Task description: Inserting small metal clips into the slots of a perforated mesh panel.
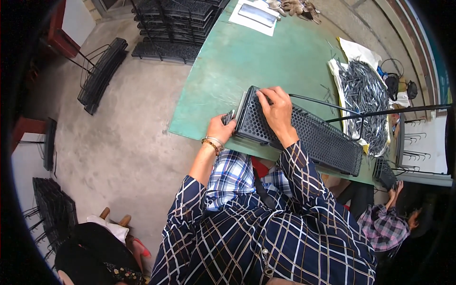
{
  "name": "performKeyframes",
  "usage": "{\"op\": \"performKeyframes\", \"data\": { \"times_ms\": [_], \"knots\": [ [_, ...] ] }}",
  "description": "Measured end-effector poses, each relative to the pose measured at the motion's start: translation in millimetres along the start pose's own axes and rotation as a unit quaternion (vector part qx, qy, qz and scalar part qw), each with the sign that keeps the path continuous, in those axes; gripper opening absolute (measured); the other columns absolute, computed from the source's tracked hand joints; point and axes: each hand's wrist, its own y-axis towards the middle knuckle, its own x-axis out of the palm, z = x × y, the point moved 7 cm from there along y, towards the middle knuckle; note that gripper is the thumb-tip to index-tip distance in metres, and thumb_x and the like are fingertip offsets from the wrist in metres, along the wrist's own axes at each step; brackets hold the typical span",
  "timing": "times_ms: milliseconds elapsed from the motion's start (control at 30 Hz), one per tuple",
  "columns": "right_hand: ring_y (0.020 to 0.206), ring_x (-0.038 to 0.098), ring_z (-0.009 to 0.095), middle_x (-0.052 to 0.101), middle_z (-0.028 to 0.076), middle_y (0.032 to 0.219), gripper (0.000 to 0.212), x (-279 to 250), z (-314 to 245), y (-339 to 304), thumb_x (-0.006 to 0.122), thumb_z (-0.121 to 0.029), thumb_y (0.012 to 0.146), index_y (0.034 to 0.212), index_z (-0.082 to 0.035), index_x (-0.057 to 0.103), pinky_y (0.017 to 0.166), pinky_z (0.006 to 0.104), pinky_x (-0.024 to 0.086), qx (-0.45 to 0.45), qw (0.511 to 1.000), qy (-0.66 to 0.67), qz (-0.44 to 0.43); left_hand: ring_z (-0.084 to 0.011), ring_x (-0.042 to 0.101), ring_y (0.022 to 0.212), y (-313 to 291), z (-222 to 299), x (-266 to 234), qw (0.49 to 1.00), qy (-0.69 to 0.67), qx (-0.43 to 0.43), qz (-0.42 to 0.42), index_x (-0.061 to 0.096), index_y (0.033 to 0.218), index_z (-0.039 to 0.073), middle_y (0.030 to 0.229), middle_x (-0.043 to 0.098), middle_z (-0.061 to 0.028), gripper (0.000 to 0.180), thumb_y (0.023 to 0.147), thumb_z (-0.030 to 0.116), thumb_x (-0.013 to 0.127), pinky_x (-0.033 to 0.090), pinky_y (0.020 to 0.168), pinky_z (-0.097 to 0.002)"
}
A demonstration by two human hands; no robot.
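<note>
Slanting rightward on a table, a perforated rack is touched at its left end by the half-curled right hand, grip unclear, dark strips pinched in the left hand alongside

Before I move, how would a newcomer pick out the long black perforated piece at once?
Find the green table, then go to its near edge. There the long black perforated piece lies slanting down to the right in the view. Unlike the stacked black racks beyond the table's left edge, it has the right hand on its left end.
</note>
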Motion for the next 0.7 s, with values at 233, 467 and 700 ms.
{"op": "performKeyframes", "data": {
  "times_ms": [233, 467, 700],
  "knots": [
    [0.065, 0.058, 0.020, 0.060, 0.009, 0.082, 0.012, -17, 7, -6, 0.065, -0.008, 0.078, 0.087, -0.001, 0.065, 0.057, 0.0286, 0.045, 0.078, 0.994, 0.065, -0.036, -0.0056, 0.048, 0.047, 14, -7, 4, 0.998, 0.050, 0.049, 0.000, 0.063, 0.093, -0.001, 0.059, 0.055, 0.0011, 0.020, 0.079, 0.014, 0.061, 0.038, 0.042, -0.0213],
    [0.076, 0.059, 0.017, 0.062, 0.010, 0.085, 0.011, -140, 75, -67, 0.061, -0.002, 0.081, 0.090, 0.003, 0.063, 0.068, 0.0253, 0.046, 0.172, 0.984, -0.013, 0.033, -0.0050, 0.046, 0.047, 18, 6, 16, 0.997, 0.058, 0.055, -0.015, 0.064, 0.091, -0.001, 0.058, 0.054, 0.0027, 0.019, 0.079, 0.014, 0.061, 0.037, 0.044, -0.0217],
    [0.076, 0.059, 0.019, 0.064, 0.012, 0.089, 0.019, -326, 218, -216, 0.057, -0.015, 0.087, 0.095, 0.002, 0.063, 0.069, 0.0289, 0.046, 0.334, 0.883, -0.205, 0.257, -0.0080, 0.046, 0.051, 14, 9, 12, 0.979, 0.175, 0.108, 0.000, 0.061, 0.079, -0.003, 0.057, 0.053, -0.0016, 0.020, 0.077, 0.016, 0.057, 0.038, 0.047, -0.0279]
  ]
}}
